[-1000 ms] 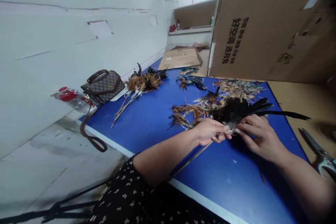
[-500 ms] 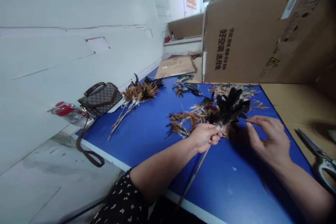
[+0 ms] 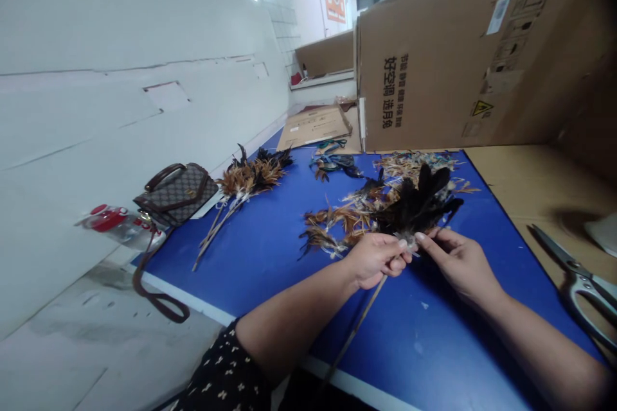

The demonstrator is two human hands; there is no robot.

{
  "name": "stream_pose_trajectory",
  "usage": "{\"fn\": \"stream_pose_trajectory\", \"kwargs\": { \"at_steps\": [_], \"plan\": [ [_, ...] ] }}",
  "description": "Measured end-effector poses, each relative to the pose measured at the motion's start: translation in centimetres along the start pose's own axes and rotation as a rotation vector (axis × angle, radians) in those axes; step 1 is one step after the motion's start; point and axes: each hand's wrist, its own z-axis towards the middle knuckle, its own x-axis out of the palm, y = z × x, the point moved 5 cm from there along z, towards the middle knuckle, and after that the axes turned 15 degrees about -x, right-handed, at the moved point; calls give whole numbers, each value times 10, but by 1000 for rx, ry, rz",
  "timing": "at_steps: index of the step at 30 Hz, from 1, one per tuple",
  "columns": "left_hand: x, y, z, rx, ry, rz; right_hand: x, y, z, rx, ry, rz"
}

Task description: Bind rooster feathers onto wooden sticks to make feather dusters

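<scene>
My left hand [image 3: 380, 261] is closed around the top of a thin stick [image 3: 355, 327], just below a tuft of black feathers [image 3: 419, 202]. The stick slants down toward the table's front edge. My right hand [image 3: 457, 260] meets the base of the tuft, its thumb and fingers pinched at the whitish quill ends; what exactly they grip is partly hidden. Behind and left of the tuft, brown and dark loose feathers [image 3: 328, 237] lie on the blue table [image 3: 270, 276].
Finished-looking feather sticks [image 3: 253, 176] lie at left, near a patterned handbag [image 3: 180, 192] and a red-capped bottle [image 3: 120, 225]. Scissors [image 3: 573, 270] rest on cardboard at right. A large carton [image 3: 434, 77] stands at the back. Pale feather strips [image 3: 409, 167] and dark-blue strands [image 3: 335, 160] lie before it.
My right hand has moved left from beside the feathers and its fingers have closed at the tuft's base. My left hand keeps its hold on the stick. The view has shifted slightly.
</scene>
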Motion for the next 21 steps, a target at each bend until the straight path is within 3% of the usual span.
{"fn": "stream_pose_trajectory", "kwargs": {
  "at_steps": [5,10,14,21],
  "plan": [
    [1,2,1,7,-53,67,0,-17,1,-16,7,51],
    [3,6,-2,39,-208,174,1,-13,1,3,55,-45],
    [6,6,-6,63,-257,256,3,-10,-2,56,89,-30],
    [4,16,-2,74,-332,329,4,-21,-8,80,22,99]
  ]
}}
